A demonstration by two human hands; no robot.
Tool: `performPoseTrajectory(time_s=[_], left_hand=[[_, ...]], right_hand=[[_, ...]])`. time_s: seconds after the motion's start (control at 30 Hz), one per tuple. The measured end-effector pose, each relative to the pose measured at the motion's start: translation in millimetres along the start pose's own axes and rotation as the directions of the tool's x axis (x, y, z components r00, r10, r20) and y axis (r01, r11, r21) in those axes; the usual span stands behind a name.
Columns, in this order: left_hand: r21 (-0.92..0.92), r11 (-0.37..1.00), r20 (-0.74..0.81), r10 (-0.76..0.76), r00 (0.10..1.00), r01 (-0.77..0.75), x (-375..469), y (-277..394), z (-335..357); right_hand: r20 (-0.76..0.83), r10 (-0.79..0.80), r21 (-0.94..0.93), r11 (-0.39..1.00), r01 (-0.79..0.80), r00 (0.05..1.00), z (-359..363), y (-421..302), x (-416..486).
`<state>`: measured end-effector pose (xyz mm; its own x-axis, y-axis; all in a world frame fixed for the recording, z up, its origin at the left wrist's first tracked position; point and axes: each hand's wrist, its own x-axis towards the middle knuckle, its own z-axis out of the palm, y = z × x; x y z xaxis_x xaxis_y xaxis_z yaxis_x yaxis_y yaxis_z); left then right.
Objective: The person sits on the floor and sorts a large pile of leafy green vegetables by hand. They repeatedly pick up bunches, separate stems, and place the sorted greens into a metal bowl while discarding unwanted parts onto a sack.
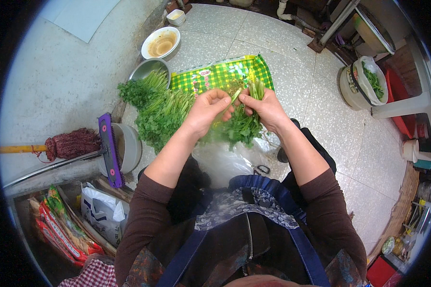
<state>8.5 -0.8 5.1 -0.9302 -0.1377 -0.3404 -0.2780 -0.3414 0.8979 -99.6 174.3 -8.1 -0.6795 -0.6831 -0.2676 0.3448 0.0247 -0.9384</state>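
Observation:
My left hand (209, 110) pinches a pale green stalk (236, 94) between thumb and fingers, just left of my other hand. In my right hand (267, 109) is a bunch of leafy herb (256, 89), which looks like coriander; its cut-looking stem ends point up and its leaves hang below. A larger pile of the same herb (161, 118) lies to the left, partly in a metal bowl (140, 68). Behind my hands, a green and yellow checked plastic sack (185, 81) lies flat with root scraps (234, 86) on it. My fingers hide part of it.
A clear plastic bag (219, 161) and black-handled scissors (263, 169) lie near my lap. Left stand a soiled white bowl (170, 31), stacked small dishes (176, 18), a purple floor brush (111, 150), and a bucket (132, 143). A lined bucket (355, 86) holding greens stands right.

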Motion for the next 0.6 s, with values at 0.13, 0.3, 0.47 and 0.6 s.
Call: performPoseTrajectory(time_s=[0.13,0.3,0.47,0.6], left_hand=[[-0.040,0.995,0.025,-0.086,0.996,0.087,0,3,-10],[-0.103,0.987,0.048,-0.118,0.992,0.122,0,4,-15],[-0.160,0.987,0.018,-0.018,1.000,0.020,2,-1,-15],[-0.138,0.989,-0.047,0.038,0.998,-0.044,1,-1,-10]], right_hand=[[-0.084,-0.263,-0.458,0.867,0.197,0.961,-2,4,4],[-0.199,-0.462,-0.766,0.623,0.156,0.864,-16,12,11],[-0.264,-0.479,-0.657,0.725,0.207,0.837,-21,17,21],[-0.223,-0.026,-0.142,0.990,-0.006,0.975,-15,7,12]])
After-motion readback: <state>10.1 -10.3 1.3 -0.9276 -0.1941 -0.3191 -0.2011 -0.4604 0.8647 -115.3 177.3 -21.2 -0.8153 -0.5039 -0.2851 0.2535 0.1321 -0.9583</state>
